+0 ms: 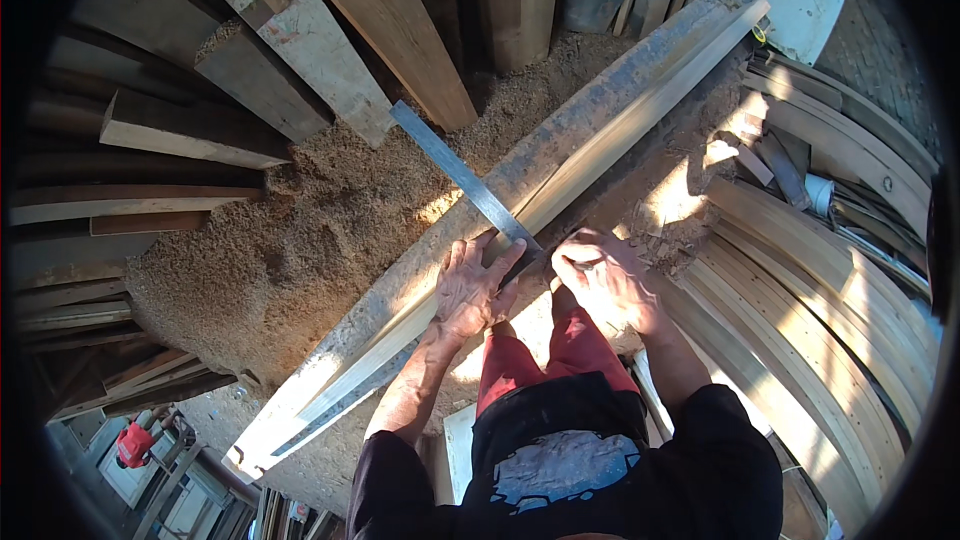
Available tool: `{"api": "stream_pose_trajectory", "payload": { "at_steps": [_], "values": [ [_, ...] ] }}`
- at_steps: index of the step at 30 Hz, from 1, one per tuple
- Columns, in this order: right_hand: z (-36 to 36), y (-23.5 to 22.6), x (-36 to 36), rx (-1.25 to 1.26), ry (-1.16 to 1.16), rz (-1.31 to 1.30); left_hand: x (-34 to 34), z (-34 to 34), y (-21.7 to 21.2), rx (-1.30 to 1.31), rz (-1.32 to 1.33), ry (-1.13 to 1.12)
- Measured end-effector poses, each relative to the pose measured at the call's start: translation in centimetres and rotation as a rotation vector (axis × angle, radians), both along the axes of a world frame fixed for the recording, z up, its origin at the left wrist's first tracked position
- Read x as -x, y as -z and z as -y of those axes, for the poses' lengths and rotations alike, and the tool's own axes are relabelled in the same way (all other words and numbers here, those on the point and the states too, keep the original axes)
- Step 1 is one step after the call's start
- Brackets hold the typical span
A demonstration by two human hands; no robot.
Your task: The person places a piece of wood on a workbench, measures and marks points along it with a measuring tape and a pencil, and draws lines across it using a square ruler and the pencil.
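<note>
A long pale timber beam (600,155) runs diagonally from lower left to upper right in front of me. A metal carpenter's square (455,172) lies across it, its long blade reaching over the far side and its darker short arm at the near edge. My left hand (470,290) is spread along the beam, with its index finger and thumb holding the square near its corner. Just right of that corner, my right hand (605,275) is closed, its fingers bent together in a pinch. What it holds, if anything, is hidden by the fingers and bright sunlight.
A weathered plank (560,125) lies alongside the beam. Beyond it spreads a heap of sawdust (270,270), with rough timbers (385,20) standing round it. Stacked boards (790,330) fill the right side. A red object (134,445) is at the lower left.
</note>
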State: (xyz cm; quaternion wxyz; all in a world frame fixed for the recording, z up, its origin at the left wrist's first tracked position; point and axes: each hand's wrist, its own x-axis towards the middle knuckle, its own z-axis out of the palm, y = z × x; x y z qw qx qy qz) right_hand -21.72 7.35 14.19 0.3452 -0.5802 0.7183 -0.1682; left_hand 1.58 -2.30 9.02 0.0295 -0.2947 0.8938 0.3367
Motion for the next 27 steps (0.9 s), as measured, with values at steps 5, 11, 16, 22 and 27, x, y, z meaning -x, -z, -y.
{"api": "stream_pose_trajectory", "payload": {
  "at_steps": [5, 11, 16, 22, 27],
  "values": [
    [-1.2, 6.6, -4.6, -0.132, 0.284, 0.223, 0.6, 0.4, -0.3, 0.058, -0.072, -0.010],
    [-2.2, 7.6, -2.2, 0.173, 0.588, 0.740, -0.5, -0.3, 1.9, 0.030, -0.107, -0.278],
    [-4.1, 7.0, 8.3, 0.167, 0.689, 0.519, 2.3, -0.4, 0.5, 0.086, 0.261, -0.343],
    [-4.8, 9.7, 14.6, 0.276, 0.772, 0.555, 2.7, -0.4, 0.6, 0.163, 0.320, -0.340],
    [-3.9, 8.5, 14.3, 0.156, 0.891, 0.585, 2.9, -0.2, 0.9, 0.169, 0.221, -0.356]
  ]
}}
